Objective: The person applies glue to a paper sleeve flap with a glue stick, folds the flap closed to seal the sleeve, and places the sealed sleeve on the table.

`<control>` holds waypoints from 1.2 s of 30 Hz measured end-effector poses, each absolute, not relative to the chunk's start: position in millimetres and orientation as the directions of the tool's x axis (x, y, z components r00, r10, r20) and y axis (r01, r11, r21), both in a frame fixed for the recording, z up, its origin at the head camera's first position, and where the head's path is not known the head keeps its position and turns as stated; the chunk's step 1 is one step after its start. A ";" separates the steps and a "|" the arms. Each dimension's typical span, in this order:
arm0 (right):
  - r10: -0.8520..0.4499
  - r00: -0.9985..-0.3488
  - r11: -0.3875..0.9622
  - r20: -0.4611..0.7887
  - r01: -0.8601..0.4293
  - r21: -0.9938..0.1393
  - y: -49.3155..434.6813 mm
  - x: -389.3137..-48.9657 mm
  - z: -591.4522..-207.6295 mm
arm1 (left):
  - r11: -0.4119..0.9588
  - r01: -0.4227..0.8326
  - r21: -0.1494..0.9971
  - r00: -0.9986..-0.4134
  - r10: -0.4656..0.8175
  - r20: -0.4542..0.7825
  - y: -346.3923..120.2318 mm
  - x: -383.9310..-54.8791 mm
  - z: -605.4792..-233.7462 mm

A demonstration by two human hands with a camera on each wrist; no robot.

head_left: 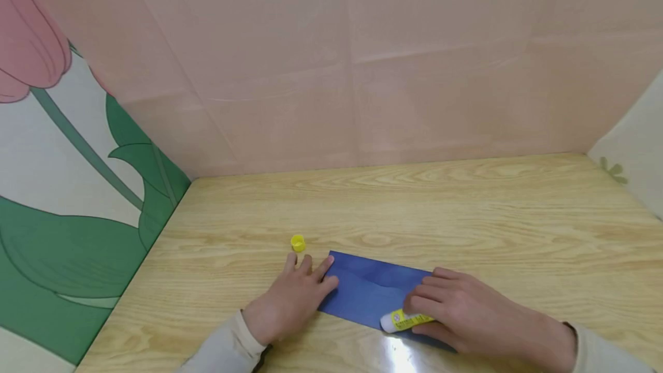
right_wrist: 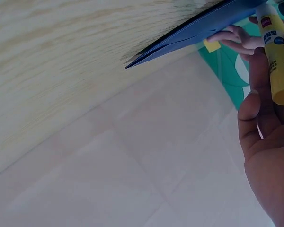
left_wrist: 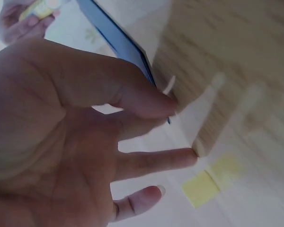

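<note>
Left hand (head_left: 290, 301) is pressing the blue paper (head_left: 357, 289) with spread fingers (head_left: 324, 267), probably steadying it, while right hand (head_left: 463, 309) is gripping the glue stick (head_left: 406, 320).

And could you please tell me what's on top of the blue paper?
On the blue paper, the left hand touches one end; the right hand holds a glue stick over the other. The surface beneath them is hidden.

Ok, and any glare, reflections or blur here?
Head view: bright glare on the pale wood-grain table, just below the blue rectangular paper; left wrist view: hazy, with the left hand and small round yellow plastic cap reflected in the table; right wrist view: dim, with small lettering on the yellow-and-white cylindrical glue stick blurred.
</note>
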State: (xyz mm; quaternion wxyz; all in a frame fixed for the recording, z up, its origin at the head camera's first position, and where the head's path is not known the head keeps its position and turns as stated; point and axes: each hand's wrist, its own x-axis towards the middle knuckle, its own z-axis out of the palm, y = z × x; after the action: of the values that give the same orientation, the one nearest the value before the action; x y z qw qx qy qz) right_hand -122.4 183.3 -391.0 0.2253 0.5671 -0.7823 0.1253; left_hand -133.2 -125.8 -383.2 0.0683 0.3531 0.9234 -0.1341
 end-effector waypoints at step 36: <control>-0.732 -0.331 0.438 0.596 -0.898 0.039 187.4 -129.6 -393.8 | 0.778 0.618 -0.113 -0.779 0.586 -0.221 -126.9 -147.9 -380.7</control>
State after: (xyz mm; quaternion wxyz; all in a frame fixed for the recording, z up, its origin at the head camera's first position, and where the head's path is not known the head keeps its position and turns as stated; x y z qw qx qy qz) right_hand -129.6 187.4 -393.8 0.2760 0.5083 -0.8017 0.1506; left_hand -147.9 -126.9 -380.7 0.0870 0.3206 0.9389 -0.0901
